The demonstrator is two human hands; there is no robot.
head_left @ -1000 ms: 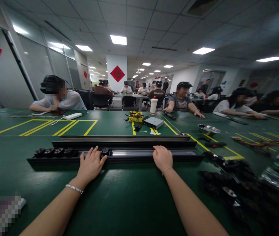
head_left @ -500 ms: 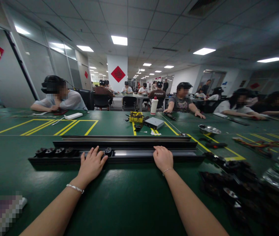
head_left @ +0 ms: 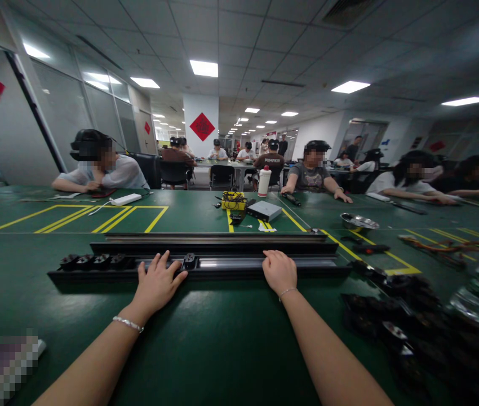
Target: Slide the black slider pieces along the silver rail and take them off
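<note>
Black and long, the channel (head_left: 231,276) looks like stiff metal, probably rigid along its whole length and awkward to lift from one end alone. Its straight walls should give a firm hold, best taken near both ends, or where the hands rest if it only needs steadying. The pale strip (head_left: 231,263) inside shines and is likely smooth, so things would slide along it easily. The small socket block (head_left: 189,260) seems light and hard-shelled, better held by its sides than by its slotted top.

That block sits in the channel just right of the index fingertip of the left hand (head_left: 158,279) and slightly beyond the thumb tip. The left fingers are spread over the channel. Four more blocks (head_left: 101,260) stand in a row inside it, left of the little finger. The right hand (head_left: 280,272) lies over the channel well to the right of the single block, its fingers bent and close together. At this angle one cannot tell whether the left index touches the block or the right fingers pinch a wall. Beyond both sets of fingertips runs a narrow rail (head_left: 216,239). Farther right of the right fingers, black parts (head_left: 412,321) lie heaped on the green table (head_left: 205,338).
</note>
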